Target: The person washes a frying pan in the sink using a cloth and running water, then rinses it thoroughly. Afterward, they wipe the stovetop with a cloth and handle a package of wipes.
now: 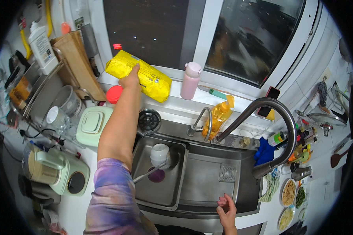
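Note:
My left hand [131,77] reaches far out and grips a bright yellow soft package [145,77] by its near side, at the windowsill [173,103]. The package bears writing; the fingers beneath it are hidden. Beside my left wrist is a red round lid [114,94]. A pink bottle [190,80] stands upright to the package's right. Over the front edge of the stainless steel sink [207,182] hovers my right hand [227,211], holding nothing, its fingers loosely curled and apart. A white bowl [160,155] and a ladle-like utensil [150,174] lie in the metal basin insert [176,188].
A tall curved faucet [288,117] arches over the sink's right side, near an orange soap bottle [219,119]. Pale green appliances [91,124] and a dish rack [44,94] crowd the left. Plates of food [288,192] line the right counter. A knife [216,93] lies on the sill.

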A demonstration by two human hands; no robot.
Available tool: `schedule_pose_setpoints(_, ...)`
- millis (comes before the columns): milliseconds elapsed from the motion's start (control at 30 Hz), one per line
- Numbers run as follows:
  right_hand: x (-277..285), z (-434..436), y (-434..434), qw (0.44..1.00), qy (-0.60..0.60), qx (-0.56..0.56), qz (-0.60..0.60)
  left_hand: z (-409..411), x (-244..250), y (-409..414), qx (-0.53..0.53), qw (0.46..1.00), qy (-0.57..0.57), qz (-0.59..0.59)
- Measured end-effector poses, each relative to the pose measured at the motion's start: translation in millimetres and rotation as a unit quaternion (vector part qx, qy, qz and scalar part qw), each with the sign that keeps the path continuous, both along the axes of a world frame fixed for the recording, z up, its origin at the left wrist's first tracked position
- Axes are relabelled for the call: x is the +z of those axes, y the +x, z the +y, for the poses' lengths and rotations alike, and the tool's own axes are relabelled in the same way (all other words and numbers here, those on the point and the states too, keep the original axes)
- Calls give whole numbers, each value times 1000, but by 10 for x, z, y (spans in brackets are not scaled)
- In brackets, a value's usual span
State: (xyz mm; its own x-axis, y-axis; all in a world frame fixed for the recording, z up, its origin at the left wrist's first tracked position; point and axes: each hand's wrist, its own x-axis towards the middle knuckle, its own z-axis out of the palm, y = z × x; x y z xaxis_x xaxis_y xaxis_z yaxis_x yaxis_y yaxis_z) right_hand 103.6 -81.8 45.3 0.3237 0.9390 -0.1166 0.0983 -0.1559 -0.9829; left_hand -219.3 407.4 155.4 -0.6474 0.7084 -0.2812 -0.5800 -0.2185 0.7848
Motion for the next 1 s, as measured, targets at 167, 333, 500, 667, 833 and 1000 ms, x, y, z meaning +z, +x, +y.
schedule_pose_setpoints(167, 75, 15, -51, 997, -53, -23, -51, 360, -251, 77, -31, 998, 6, -54)
schedule_pose_setpoints(333, 36, 12, -52, 996, -52, -36, -58, 593, -625, 182, -72, 990, -7, -124)
schedule_pose_setpoints(500, -85, -13, 0, 996, -61, -37, -48, 896, -1035, -302, -198, 980, -12, -28)
schedule_pose_setpoints(667, -42, 57, 13, 994, -78, -1, -78, 195, -539, 248, -208, 971, -112, 27)
schedule_pose_setpoints(833, 258, 284, 59, 994, -44, 32, 92, -702, -485, 667, -255, 960, -99, 60)
schedule_pose_setpoints(1000, 169, 121, 66, 929, -146, 79, -331, -1953, -946, 912, -362, 930, 4, 70)
